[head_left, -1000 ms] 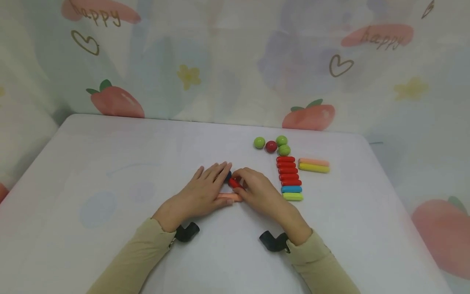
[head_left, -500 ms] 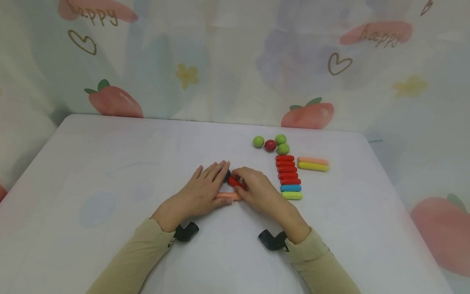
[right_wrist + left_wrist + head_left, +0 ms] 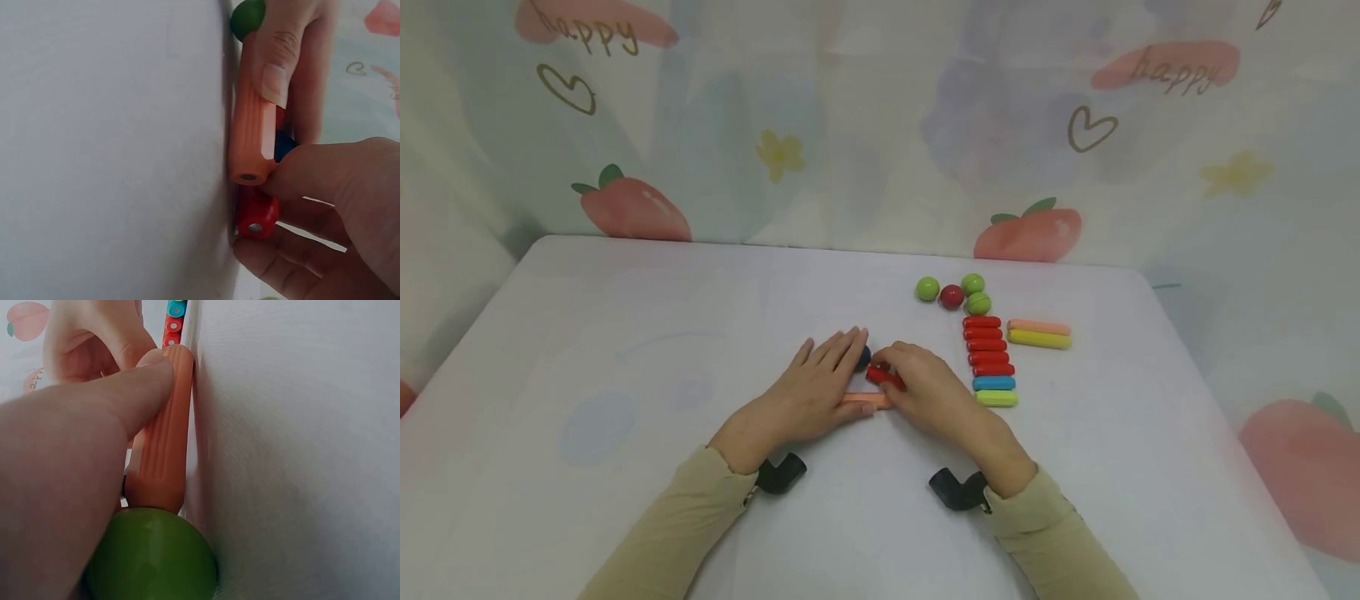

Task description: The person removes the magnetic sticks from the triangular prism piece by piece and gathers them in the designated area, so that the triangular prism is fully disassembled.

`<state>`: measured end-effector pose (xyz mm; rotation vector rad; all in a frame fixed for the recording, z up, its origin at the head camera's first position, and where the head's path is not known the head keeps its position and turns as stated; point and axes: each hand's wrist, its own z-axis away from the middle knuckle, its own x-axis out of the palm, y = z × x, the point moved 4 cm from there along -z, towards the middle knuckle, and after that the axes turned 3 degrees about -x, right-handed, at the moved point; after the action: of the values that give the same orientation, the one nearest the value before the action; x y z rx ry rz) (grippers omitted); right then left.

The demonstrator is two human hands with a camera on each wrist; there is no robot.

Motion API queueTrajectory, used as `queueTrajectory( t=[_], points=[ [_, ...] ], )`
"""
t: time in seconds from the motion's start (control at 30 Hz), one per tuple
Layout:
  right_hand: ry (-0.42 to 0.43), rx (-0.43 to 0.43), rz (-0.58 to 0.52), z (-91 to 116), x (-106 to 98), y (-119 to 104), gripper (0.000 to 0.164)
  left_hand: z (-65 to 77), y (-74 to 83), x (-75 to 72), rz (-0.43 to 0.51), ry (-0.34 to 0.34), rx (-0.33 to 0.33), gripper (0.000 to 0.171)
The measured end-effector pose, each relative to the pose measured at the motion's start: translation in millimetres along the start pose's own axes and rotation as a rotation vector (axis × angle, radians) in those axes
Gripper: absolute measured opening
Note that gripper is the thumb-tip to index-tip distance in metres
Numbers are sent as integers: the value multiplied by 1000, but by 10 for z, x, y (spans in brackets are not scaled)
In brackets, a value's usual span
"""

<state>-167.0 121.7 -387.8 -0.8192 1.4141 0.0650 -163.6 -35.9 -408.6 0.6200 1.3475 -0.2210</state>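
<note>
My left hand (image 3: 808, 392) lies with straight fingers over a group of magnetic pieces, its thumb resting on an orange magnetic stick (image 3: 164, 437). A green ball (image 3: 152, 556) sits at that stick's near end in the left wrist view. Beside the left fingertips a dark blue ball (image 3: 864, 357) peeks out. My right hand (image 3: 928, 387) pinches a red magnetic stick (image 3: 880, 377) between thumb and fingers, just beyond the orange stick. A metal dot shows in the red stick's end in the right wrist view. The left palm hides whatever else lies beneath it.
Right of the hands, several red sticks (image 3: 987, 346) line up in a column with a blue stick (image 3: 994, 383) and a lime stick (image 3: 997, 399). An orange and a yellow stick (image 3: 1040, 339) lie farther right. Green balls (image 3: 928, 288) and a red ball (image 3: 952, 297) sit behind.
The red stick in my right hand has turned to lie more level, its left end shifting slightly towards me, away from the blue ball. The left hand stays almost still.
</note>
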Motion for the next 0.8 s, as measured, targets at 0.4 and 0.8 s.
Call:
queueTrajectory(
  t=[0.4,0.8],
  points=[
    [34,-44,115,129,-191,-43,36,-12,3,20,9,-15,-9,93],
    [38,-92,190,396,-252,-41,38,6,21,-8,25,6,-1,92]
  ],
)
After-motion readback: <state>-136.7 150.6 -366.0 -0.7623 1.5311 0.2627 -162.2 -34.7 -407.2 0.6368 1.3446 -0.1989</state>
